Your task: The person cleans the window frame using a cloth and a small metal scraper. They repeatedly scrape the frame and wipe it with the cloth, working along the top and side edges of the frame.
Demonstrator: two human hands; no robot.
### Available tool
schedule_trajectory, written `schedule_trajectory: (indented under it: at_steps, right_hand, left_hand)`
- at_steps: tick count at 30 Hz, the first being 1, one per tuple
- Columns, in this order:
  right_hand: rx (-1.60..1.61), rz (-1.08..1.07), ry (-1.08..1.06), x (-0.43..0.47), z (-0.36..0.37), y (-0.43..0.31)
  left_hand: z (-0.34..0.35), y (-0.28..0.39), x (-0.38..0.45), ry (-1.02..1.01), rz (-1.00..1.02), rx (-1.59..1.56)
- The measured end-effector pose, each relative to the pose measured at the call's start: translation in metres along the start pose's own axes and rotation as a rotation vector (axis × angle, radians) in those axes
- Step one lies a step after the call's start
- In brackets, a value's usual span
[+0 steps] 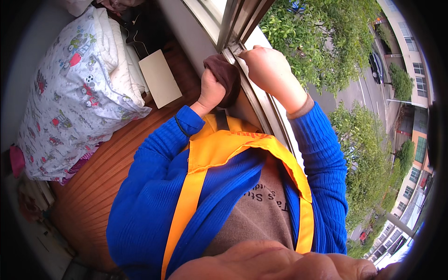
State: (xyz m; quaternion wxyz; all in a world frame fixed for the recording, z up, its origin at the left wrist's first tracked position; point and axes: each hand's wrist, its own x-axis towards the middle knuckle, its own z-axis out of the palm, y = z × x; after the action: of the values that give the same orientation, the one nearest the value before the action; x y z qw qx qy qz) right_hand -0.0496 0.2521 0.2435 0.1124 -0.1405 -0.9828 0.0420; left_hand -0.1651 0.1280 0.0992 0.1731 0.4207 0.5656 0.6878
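My left hand (212, 89) grips a dark brown cloth (229, 78), which bunches up beside the inner side of the window sill. My right hand (267, 70) is curled over the sliding-window track (257, 94), close to the corner where the track meets the upright window frame (233, 24). Its fingertips reach that corner and are mostly hidden, so whether they pinch anything does not show. The metal track runs from this corner down past my yellow apron (227, 150).
To the left lies a bundle of bedding in a printed cover (70, 101) above a wooden plank floor (115, 150). A pale flat board (161, 78) and a white cable (140, 42) are nearby. Outside the open window are trees (308, 45), a street and buildings.
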Motion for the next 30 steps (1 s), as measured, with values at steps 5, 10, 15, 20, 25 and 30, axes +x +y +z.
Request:
schedule_trajectory:
  at_steps: [5,10,15,20,25,30]
  right_hand:
    - [0.004,0.061,-0.045,-0.004,0.004,-0.001]
    - [0.016,0.096,-0.110,-0.008,0.001,-0.002]
    - [-0.015,0.167,-0.199,-0.010,0.004,-0.007]
    - [0.029,0.106,-0.103,-0.003,0.010,-0.005]
    - [-0.037,0.200,-0.241,0.001,0.011,-0.006]
    - [-0.004,0.150,-0.196,0.002,0.011,-0.005]
  left_hand:
    - [0.001,0.003,0.001,0.002,-0.024,-0.003]
    - [0.006,0.005,0.002,0.084,0.003,-0.104]
    - [0.005,0.006,0.001,0.066,0.013,0.005]
    - [0.005,0.005,0.002,0.064,0.013,-0.042]
    - [0.005,0.004,-0.001,0.057,-0.017,-0.021]
    - [0.004,0.004,-0.001,0.017,0.005,-0.022]
